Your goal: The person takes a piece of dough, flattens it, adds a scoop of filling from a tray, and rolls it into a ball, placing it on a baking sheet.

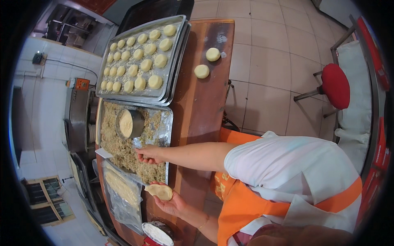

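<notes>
My left hand (168,199), low in the middle, cradles a flattened, pale dough piece (160,191), its fingers curled under it. Above it my right hand (150,153) reaches into a steel tray (164,123) of crumbly, nutty mixture (119,156); its fingers are curled, and what they grasp is hidden. A metal pot (137,123) of pale powder stands in that tray, just beyond my right hand. Left of my left hand lie plastic sheets (127,205) with a long pale dough strip (119,186) under or inside them.
Stacked trays with rows of round dough pieces (145,64) occupy the upper table. Two more rounds (207,61) sit on the wooden top (199,115). A bowl of white powder (156,233) stands at the lower edge. A red stool (334,86) is at right, steel equipment (76,115) at left.
</notes>
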Tool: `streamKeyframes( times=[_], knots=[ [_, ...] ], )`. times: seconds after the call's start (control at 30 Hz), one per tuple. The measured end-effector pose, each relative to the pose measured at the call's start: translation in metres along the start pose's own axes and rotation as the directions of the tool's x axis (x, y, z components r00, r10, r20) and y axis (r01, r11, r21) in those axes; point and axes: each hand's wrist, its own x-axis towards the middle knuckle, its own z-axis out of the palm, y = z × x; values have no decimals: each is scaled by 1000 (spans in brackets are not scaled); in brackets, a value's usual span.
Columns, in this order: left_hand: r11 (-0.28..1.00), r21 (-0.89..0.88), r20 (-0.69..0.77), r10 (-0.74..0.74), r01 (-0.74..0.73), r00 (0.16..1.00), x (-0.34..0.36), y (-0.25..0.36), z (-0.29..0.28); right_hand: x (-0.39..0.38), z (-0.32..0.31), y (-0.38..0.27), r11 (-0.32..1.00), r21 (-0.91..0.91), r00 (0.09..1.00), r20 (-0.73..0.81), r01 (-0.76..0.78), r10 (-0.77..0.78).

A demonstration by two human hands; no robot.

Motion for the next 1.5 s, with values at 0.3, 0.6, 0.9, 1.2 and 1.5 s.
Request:
streamKeyframes(
  times=[0.3, 0.6, 0.9, 1.2, 1.5],
  knots=[
    [957, 280, -302, 158, -71, 940, 31, -2, -48, -33, 25, -15, 688, -669, 905, -54, 281, -423],
    [990, 140, -170, 1, 23, 985, 84, 6, -101, -62, 49, -9, 253, -772, 771, 429, 583, -470],
    [943, -275, 32, -186, 188, 982, 72, 1, -69, -76, 32, 26, -224, -678, 467, 672, 700, -574],
    [985, 154, -190, 104, -75, 976, 77, 0, -82, -69, 33, 29, 178, -796, 808, 529, 578, -260],
    [954, 275, 113, 93, -121, 989, 36, 3, 40, -59, 54, 7, 441, -729, 843, 367, 523, -394]
  ],
)
